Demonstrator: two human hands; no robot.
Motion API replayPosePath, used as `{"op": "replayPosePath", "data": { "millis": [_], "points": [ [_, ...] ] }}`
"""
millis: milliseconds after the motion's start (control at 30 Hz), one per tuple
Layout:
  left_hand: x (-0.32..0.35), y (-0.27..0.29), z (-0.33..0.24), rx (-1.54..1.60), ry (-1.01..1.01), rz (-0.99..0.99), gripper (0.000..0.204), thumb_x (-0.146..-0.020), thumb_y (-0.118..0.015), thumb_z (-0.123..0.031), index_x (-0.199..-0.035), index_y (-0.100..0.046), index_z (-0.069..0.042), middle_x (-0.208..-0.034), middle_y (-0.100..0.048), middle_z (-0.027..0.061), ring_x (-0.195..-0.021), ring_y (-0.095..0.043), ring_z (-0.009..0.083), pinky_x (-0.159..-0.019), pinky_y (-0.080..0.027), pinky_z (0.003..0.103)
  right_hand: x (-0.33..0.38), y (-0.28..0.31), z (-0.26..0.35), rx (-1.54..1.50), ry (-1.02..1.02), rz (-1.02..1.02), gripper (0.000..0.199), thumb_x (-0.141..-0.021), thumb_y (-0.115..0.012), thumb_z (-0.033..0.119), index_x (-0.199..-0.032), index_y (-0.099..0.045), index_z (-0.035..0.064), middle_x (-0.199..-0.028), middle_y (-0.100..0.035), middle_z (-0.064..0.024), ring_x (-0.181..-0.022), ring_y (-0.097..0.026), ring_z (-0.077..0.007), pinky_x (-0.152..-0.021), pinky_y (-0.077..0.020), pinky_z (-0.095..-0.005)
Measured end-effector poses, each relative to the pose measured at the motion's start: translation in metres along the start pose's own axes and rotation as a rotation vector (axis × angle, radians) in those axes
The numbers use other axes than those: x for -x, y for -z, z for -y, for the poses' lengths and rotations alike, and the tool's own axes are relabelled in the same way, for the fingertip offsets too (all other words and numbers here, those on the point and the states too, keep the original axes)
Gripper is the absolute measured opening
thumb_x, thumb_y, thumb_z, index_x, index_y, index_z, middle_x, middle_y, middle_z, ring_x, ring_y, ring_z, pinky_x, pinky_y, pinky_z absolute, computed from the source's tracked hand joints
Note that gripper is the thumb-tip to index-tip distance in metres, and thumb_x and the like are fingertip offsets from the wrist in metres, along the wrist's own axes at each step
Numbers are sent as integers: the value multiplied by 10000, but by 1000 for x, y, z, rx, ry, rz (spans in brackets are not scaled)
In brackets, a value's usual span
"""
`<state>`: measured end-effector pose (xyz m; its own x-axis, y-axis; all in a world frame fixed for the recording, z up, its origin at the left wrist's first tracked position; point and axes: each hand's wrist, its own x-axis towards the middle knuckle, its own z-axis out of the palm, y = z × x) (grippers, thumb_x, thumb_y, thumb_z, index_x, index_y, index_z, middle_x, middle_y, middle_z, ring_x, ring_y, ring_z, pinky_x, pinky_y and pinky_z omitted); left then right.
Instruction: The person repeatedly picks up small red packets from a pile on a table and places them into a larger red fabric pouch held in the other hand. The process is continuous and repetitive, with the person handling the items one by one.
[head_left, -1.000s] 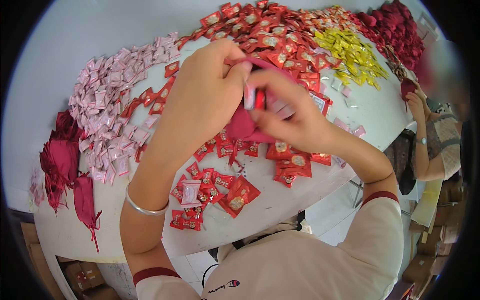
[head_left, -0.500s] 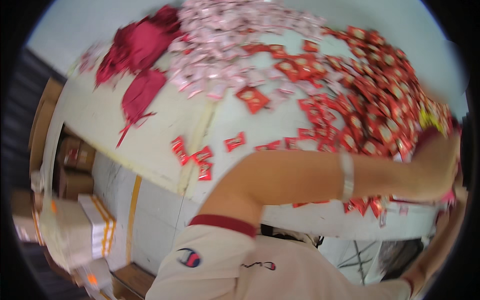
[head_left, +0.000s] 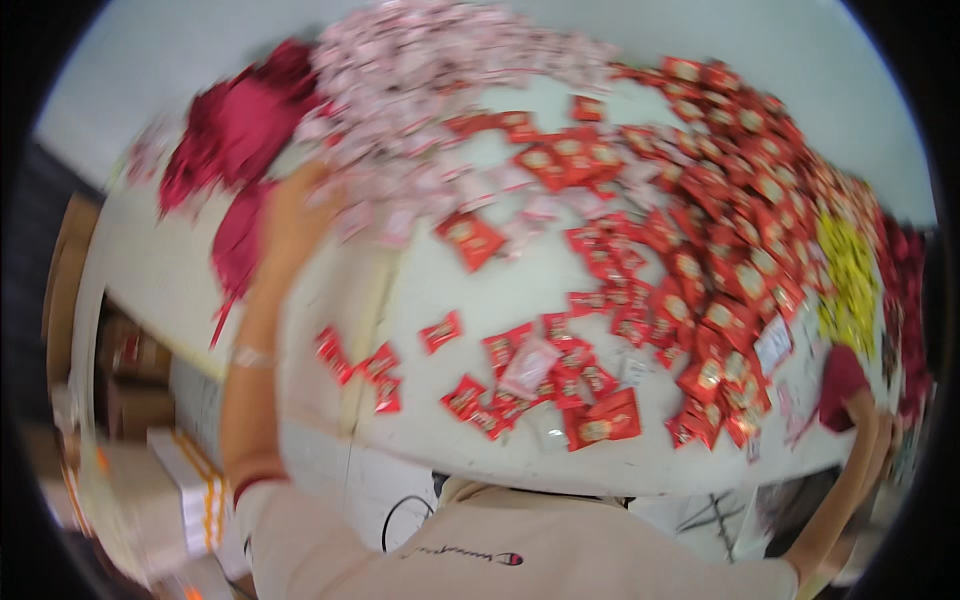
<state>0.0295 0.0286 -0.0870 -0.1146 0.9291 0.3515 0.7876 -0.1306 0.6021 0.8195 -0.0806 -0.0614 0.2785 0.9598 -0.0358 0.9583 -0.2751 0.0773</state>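
Over the bench (head_left: 430,290), the left hand (head_left: 293,208), grip unclear, was moved leftward, leaving a pouch (head_left: 841,385) held by the right hand (head_left: 870,416).

left fingers (head_left: 318,186): blurred, grip unclear | right fingers (head_left: 866,412): blurred | maroon pouch (head_left: 843,386): inside hidden | red packets (head_left: 470,240): print unreadable

I count one left hand (head_left: 300,208) and one right hand (head_left: 872,425) of mine, with one burgundy cloth bag (head_left: 842,385) at the right. One white tabletop (head_left: 420,290) carries four small shiny red packets (head_left: 440,332) apart at front left, one pale pink packet (head_left: 530,365) atop a red-packet cluster (head_left: 598,378), and one yellow-wrapped heap (head_left: 845,285), uncountable singly.
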Motion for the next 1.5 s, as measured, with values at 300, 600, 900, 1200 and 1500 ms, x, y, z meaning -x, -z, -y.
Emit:
{"op": "replayPosePath", "data": {
  "millis": [300,600,900,1200,1500],
  "points": [
    [54,77,125,-552,228,-55,225,-767,-533,-133,-936,-530,16,-873,-566,158,-801,-533,297,-718,-415,335,-53,124,181,158,224,215,242,-686,-620,150,-872,-534,22,-749,-524,-114,-747,-498,-226,-668,-398,-320],
    [31,104,154,-521,149,-595,211,-854,-422,-176,-937,-479,9,-881,-540,159,-781,-523,270,-695,-401,321,-265,4,385,50,805,-313,420,-721,-477,33,-1134,-436,94,-1163,-431,-130,-988,-473,-313,-814,-402,-381],
    [11,109,15,770,362,-375,308,-818,-476,-170,-1093,-443,-36,-1043,-499,48,-943,-478,142,-819,-379,274,-332,-26,432,131,517,-114,259,-743,-457,156,-951,-511,12,-942,-524,-182,-855,-550,-312,-739,-439,-397],
    [6,91,-20,722,253,-692,403,-828,-360,-211,-1168,-384,4,-1147,-448,132,-1006,-487,222,-846,-400,314,-310,-20,513,-1061,389,80,436,-706,-513,259,-1053,-438,5,-842,-571,-187,-749,-558,-319,-706,-438,-373],
    [14,112,-27,473,235,-770,337,-843,-362,-147,-1124,-442,20,-1096,-482,129,-977,-499,197,-852,-396,299,-307,-28,568,-550,737,63,431,-619,-572,228,-964,-476,-13,-846,-548,-148,-797,-523,-271,-702,-419,-345]
  ]
}}
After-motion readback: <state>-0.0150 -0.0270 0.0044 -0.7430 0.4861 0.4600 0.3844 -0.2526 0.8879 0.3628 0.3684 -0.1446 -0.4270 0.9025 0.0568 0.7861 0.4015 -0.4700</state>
